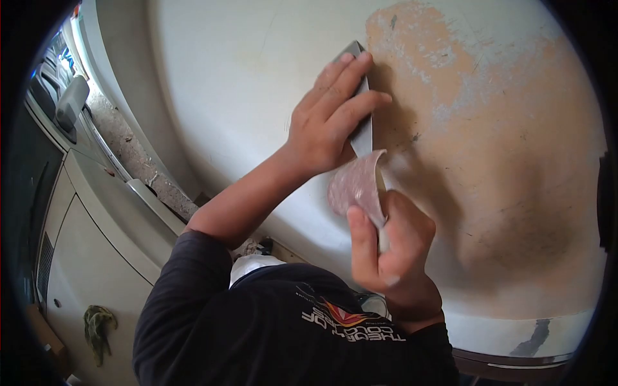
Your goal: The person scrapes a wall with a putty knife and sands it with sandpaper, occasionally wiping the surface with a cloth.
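Observation:
A long grey flat blade or strip (365, 136) lies under my left hand (331, 116), whose fingers are spread over it near the pale painted panel (244, 77). My right hand (396, 241) is closed around a curved, pinkish mottled sheet (354, 186), with the thumb pressed on its lower part. The sheet's upper edge meets the lower end of the grey strip. To the right, the panel carries a broad peach-coloured patch (515, 161) with grey scuffed marks. What else lies inside my right hand is partly hidden.
At the left stands a beige vehicle (103, 244) with a side mirror (72, 103) and a crumpled green cloth (98, 331) on it. Gravelly ground (119, 135) shows between vehicle and panel. A dark trim strip (508, 370) runs along the bottom right.

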The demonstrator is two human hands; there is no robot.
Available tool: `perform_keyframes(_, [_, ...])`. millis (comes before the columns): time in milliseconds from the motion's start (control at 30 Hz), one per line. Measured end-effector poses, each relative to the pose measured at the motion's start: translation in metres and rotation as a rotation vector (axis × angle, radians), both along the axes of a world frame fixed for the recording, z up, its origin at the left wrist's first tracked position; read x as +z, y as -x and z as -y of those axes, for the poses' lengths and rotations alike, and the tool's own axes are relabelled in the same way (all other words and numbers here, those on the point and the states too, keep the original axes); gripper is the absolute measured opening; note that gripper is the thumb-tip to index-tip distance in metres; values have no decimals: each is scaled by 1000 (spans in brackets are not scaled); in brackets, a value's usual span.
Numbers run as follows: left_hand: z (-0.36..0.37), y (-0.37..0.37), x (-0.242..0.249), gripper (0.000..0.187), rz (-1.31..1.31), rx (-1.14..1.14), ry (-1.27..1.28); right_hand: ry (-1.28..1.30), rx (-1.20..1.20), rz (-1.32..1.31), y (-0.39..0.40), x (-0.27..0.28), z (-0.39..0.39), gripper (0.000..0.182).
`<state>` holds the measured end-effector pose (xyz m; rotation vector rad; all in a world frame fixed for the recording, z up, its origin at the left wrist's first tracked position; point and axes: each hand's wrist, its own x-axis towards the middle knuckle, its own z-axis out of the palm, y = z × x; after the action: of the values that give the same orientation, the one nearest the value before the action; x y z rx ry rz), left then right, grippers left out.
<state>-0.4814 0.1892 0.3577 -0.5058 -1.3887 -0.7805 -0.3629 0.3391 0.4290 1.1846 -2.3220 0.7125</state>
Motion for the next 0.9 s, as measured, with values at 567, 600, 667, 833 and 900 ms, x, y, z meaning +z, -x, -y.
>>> perform_keyframes(567, [-9,-4,5,27,15,-187,0,-24,6,-44,-3,11,-1,9])
perform_keyframes(600, [-7,-2,6,28,10,-163,-4,31,27,-66,2,8,-2,9])
perform_keyframes(667, [0,7,10,30,-8,-94,1,90,19,-75,11,3,-2,8])
perform_keyframes(833, [-3,3,13,37,6,-129,0,57,35,-5,4,17,-1,9])
perform_keyframes(900, [-6,5,6,33,27,-100,-3,36,-5,9,2,14,-7,9])
